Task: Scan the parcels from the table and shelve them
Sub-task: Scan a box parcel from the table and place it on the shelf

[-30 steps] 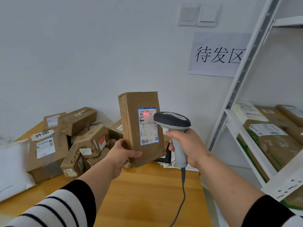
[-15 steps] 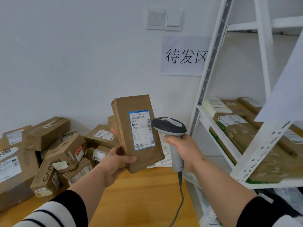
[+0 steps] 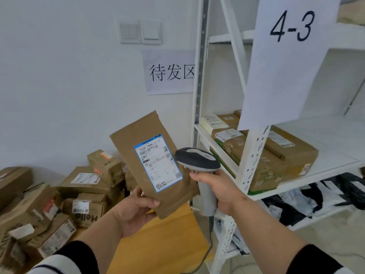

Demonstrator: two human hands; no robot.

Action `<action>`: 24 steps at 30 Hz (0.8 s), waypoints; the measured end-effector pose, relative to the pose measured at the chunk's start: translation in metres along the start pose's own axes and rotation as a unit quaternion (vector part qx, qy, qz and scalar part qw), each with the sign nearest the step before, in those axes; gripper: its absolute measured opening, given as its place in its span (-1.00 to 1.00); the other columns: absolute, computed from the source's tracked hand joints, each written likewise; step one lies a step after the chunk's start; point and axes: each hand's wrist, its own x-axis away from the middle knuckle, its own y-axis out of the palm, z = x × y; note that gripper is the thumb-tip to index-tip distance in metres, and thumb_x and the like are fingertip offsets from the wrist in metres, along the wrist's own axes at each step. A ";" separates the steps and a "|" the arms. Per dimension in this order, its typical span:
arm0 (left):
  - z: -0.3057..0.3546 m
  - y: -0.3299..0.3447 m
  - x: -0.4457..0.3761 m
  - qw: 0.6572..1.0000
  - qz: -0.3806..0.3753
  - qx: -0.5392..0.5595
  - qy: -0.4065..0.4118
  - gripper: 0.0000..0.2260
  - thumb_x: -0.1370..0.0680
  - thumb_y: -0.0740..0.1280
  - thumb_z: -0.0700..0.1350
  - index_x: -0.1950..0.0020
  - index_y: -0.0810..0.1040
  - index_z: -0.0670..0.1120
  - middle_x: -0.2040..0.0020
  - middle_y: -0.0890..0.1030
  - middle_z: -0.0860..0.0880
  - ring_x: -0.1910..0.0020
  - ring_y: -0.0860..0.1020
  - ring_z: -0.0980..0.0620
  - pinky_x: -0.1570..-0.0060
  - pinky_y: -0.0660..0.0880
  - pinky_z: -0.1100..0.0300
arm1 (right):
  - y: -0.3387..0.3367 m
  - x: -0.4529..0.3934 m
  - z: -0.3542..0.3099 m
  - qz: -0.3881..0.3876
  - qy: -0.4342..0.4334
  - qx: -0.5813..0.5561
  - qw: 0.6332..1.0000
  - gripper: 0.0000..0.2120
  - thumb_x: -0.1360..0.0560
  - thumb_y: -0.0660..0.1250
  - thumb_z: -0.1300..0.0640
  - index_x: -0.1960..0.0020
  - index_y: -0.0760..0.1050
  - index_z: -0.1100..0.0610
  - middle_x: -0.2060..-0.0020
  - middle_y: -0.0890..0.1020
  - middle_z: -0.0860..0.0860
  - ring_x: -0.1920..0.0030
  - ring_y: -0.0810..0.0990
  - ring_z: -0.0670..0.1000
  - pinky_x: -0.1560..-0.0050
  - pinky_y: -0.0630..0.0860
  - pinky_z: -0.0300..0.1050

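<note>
Compared with half a second ago, the head view has swung right: the white metal shelf rack (image 3: 254,163) now fills the right half, a white paper sheet marked "4-3" (image 3: 286,62) hangs in full sight, and the flat brown paper parcel with a blue-edged label (image 3: 153,165) leans further left. The left hand (image 3: 134,211) grips that parcel's lower edge, thumb across the front, above the yellow wooden counter (image 3: 164,240). The right hand (image 3: 219,189) is wrapped round the handle of the grey-and-white barcode scanner (image 3: 198,161), just beside the parcel. Roughly nine brown cardboard boxes (image 3: 79,194) lie heaped on the counter; about five more boxes (image 3: 276,161) sit on the shelf. One wall sign (image 3: 169,72) and two switches (image 3: 140,32) lie behind.
</note>
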 end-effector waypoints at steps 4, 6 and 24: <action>-0.012 0.053 -0.006 0.998 -0.034 -0.043 -0.020 -0.19 -0.20 0.52 -0.38 -0.39 0.36 -0.01 -0.23 0.64 -0.10 -0.17 0.63 -0.13 -0.01 0.61 -0.07 | -0.057 0.026 -0.011 0.004 0.000 -0.004 1.000 -0.61 -0.25 0.56 0.06 -0.07 0.69 0.09 0.05 0.74 0.05 -0.03 0.68 0.09 -0.10 0.58 0.12; -0.024 0.087 -0.008 0.997 -0.038 -0.067 -0.031 -0.17 -0.17 0.57 -0.33 -0.38 0.37 0.02 -0.21 0.65 -0.07 -0.16 0.64 -0.10 -0.05 0.60 -0.11 | -0.092 0.037 -0.014 0.009 -0.001 -0.011 1.000 -0.58 -0.20 0.56 0.05 -0.05 0.70 0.10 0.10 0.74 0.04 0.06 0.69 0.06 0.04 0.59 0.05; -0.174 0.376 -0.070 0.966 -0.079 -0.193 -0.154 -0.19 -0.07 0.63 -0.21 -0.29 0.45 -0.05 -0.15 0.65 -0.11 -0.12 0.62 -0.12 0.11 0.61 -0.12 | -0.393 0.130 -0.014 0.118 0.001 -0.020 0.993 -0.69 -0.24 0.57 0.23 0.02 0.70 0.23 0.11 0.74 0.13 0.08 0.68 0.08 0.04 0.56 -0.04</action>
